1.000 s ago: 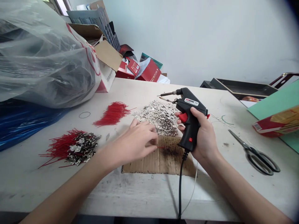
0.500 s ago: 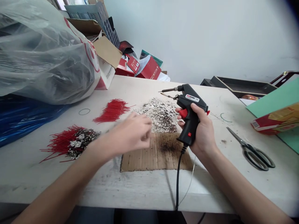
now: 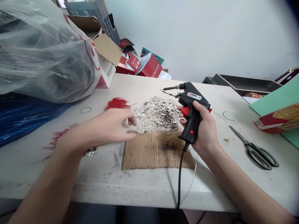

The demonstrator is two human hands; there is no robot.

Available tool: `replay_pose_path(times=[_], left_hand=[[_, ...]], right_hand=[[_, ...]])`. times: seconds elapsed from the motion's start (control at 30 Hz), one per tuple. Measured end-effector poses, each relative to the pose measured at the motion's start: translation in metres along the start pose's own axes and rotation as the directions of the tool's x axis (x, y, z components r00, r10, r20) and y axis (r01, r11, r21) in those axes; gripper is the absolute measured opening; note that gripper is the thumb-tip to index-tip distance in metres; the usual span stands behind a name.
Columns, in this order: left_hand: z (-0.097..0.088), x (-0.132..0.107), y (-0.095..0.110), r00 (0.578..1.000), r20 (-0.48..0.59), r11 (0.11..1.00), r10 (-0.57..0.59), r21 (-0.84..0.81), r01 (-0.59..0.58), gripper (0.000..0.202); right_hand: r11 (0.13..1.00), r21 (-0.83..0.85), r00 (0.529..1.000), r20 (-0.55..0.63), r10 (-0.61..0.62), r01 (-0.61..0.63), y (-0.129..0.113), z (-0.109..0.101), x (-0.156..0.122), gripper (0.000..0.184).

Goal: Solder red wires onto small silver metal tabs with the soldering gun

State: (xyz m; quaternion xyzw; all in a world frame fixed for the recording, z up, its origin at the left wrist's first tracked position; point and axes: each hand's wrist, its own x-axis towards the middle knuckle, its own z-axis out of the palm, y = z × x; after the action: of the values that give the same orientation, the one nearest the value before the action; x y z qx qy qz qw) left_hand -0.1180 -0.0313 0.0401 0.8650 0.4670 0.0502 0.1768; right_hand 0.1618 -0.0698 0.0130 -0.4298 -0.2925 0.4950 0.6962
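Observation:
My right hand (image 3: 205, 132) is wrapped round the grip of a black soldering gun (image 3: 190, 104) with a red trigger; its two metal tips point left, above a heap of small silver metal tabs (image 3: 156, 113). My left hand (image 3: 105, 126) hovers palm down over the table, left of a scorched cardboard pad (image 3: 156, 149). Its fingers are stretched out towards the tabs and nothing shows in them. It covers most of a pile of red wires with tabs attached (image 3: 56, 137). A bundle of bare red wires (image 3: 116, 103) lies behind it.
A big plastic bag (image 3: 44, 53) and blue sheeting (image 3: 21, 118) fill the left side. Cardboard and red boxes (image 3: 149, 67) stand at the back. Scissors (image 3: 257, 149), a red box (image 3: 277, 119) on green card, and a dark tray (image 3: 245, 84) lie to the right. The gun's cord (image 3: 179, 180) drops over the front edge.
My left hand left the cardboard pad, where it was pinching a red wire, and swept left over the pile of finished wires. The right hand with the gun hardly moved.

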Motion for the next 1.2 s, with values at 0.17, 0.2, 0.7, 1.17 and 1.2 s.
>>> replay_pose_path(times=[0.17,0.2,0.7,1.17,1.2], left_hand=[[0.007,-0.004,0.031,0.993,0.116,0.993,-0.006,0.119,-0.008,0.069],[0.008,-0.006,0.035,0.992,0.127,0.987,-0.025,0.159,0.004,0.068],[0.009,-0.015,0.048,0.978,0.183,0.959,-0.099,0.280,0.044,0.049],[-0.008,-0.043,0.026,0.989,0.061,0.991,0.132,-0.019,-0.131,0.026],[-0.010,-0.044,0.029,0.988,0.054,0.989,0.142,-0.037,-0.141,0.023]], right_hand=[[1.000,0.000,1.000,-0.007,0.012,-0.012,0.001,0.000,0.000,0.036],[1.000,0.006,1.000,-0.006,0.015,-0.015,0.001,0.000,0.000,0.036],[1.000,0.007,1.000,-0.011,0.005,-0.005,0.001,-0.001,0.001,0.035],[0.965,0.191,0.982,-0.087,-0.166,0.180,-0.052,-0.033,0.038,0.022],[0.961,0.202,0.980,-0.106,-0.171,0.189,-0.054,-0.037,0.041,0.023]])
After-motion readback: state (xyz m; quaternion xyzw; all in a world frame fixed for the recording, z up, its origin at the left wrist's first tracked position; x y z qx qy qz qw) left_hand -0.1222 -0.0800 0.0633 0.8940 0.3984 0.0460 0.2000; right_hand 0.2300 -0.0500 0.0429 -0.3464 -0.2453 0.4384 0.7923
